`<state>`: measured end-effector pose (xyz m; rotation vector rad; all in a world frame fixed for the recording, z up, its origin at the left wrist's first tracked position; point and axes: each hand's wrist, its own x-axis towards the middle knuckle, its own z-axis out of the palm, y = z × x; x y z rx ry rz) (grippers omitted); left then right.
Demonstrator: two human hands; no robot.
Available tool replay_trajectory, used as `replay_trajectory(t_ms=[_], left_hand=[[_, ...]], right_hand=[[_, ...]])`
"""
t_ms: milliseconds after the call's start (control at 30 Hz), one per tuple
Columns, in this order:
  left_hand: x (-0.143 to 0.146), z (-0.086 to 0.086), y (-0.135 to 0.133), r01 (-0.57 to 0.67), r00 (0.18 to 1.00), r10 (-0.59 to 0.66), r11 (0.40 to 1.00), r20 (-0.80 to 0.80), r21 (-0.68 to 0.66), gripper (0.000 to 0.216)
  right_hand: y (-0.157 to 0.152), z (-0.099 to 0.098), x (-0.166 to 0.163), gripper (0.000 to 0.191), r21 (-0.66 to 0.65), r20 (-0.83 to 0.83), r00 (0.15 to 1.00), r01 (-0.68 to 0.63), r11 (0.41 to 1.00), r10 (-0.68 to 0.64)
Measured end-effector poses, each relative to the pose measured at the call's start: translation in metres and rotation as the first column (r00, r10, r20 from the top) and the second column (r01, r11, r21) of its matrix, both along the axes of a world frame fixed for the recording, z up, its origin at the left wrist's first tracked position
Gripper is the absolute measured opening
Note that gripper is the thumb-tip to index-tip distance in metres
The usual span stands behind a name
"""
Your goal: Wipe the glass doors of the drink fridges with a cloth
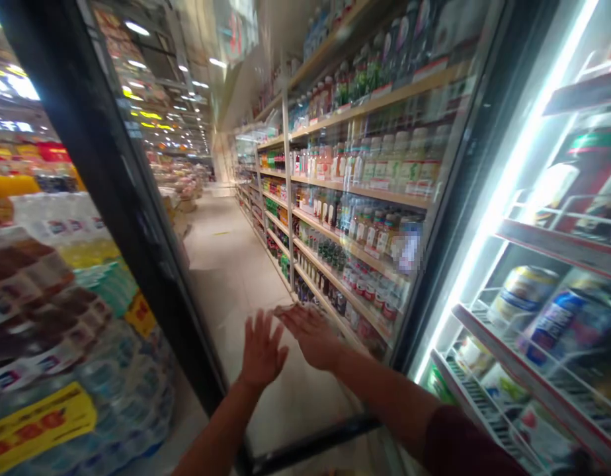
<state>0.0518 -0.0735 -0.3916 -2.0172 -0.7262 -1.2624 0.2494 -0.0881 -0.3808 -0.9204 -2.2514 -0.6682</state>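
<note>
A black-framed glass door (330,433) of a drinks fridge stands ajar in front of me. My left hand (262,354) is raised at its glass pane, palm forward with the fingers spread. Beside it, my right hand (311,336) lies stretched out and tilted, fingers extended toward the left one. Both hands are open and hold nothing. They appear to be at the glass, though I cannot tell whether the palms press on it. A bottle aisle shows in the pane beyond the hands.
To the right, the lit fridge shelves (538,383) hold cans (524,291) and cartons or packs. Wrapped drink packs (122,370) with a yellow price sign (42,423) are stacked on the left. Long shelves of bottles (375,165) and a pale floor (211,244) appear in the glass.
</note>
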Motion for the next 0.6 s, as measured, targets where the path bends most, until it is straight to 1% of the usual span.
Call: replay_trajectory(t_ms=[100,167,200,233,267,300,367,400,433,500,567,600], left_hand=[[0.023,-0.012,-0.005,0.059,0.993,-0.056,0.998,-0.106,0.025,0.063],[0.032,-0.019,-0.002,0.030,0.992,-0.028,0.999,-0.120,0.015,0.062],[0.034,-0.022,-0.001,0.000,0.993,0.001,1.000,-0.121,0.008,0.061],[0.036,-0.025,0.001,-0.031,0.992,0.031,1.000,-0.121,0.001,0.061],[0.037,-0.028,0.002,-0.063,0.990,0.062,0.998,-0.123,-0.006,0.060],[0.038,-0.030,0.003,-0.089,0.989,0.088,0.996,-0.122,-0.009,0.059],[0.039,-0.034,0.001,-0.111,0.989,0.109,0.994,-0.105,-0.011,0.060],[0.039,-0.035,-0.001,-0.110,0.989,0.108,0.994,-0.099,-0.015,0.059],[0.039,-0.035,-0.004,-0.102,0.990,0.099,0.994,-0.098,-0.024,0.058],[0.034,-0.032,-0.009,-0.080,0.992,0.075,0.996,-0.098,-0.047,0.050],[0.025,-0.022,-0.012,-0.076,0.995,0.073,0.996,-0.072,-0.045,0.043],[0.020,-0.014,-0.013,-0.092,0.995,0.091,0.995,-0.048,-0.033,0.042]], right_hand=[[-0.003,0.006,0.001,0.058,0.082,-0.068,0.997,-0.013,0.997,0.019],[-0.004,0.015,0.016,0.061,0.141,-0.107,0.994,-0.023,0.990,0.038],[-0.004,0.021,0.027,0.063,0.179,-0.152,0.988,-0.004,0.984,0.031],[-0.003,0.028,0.040,0.065,0.218,-0.218,0.976,0.052,0.975,-0.003],[0.000,0.036,0.053,0.067,0.244,-0.303,0.951,0.148,0.958,-0.070],[0.003,0.043,0.066,0.069,0.253,-0.389,0.908,0.266,0.930,-0.154],[0.013,0.052,0.087,0.070,0.256,-0.492,0.817,0.466,0.847,-0.301],[0.018,0.055,0.094,0.070,0.263,-0.503,0.792,0.521,0.812,-0.345],[0.023,0.055,0.099,0.071,0.276,-0.492,0.790,0.541,0.795,-0.367],[0.031,0.052,0.103,0.072,0.308,-0.466,0.804,0.539,0.784,-0.369],[0.033,0.047,0.103,0.073,0.316,-0.467,0.807,0.535,0.784,-0.363],[0.034,0.045,0.102,0.073,0.318,-0.469,0.808,0.531,0.786,-0.356]])
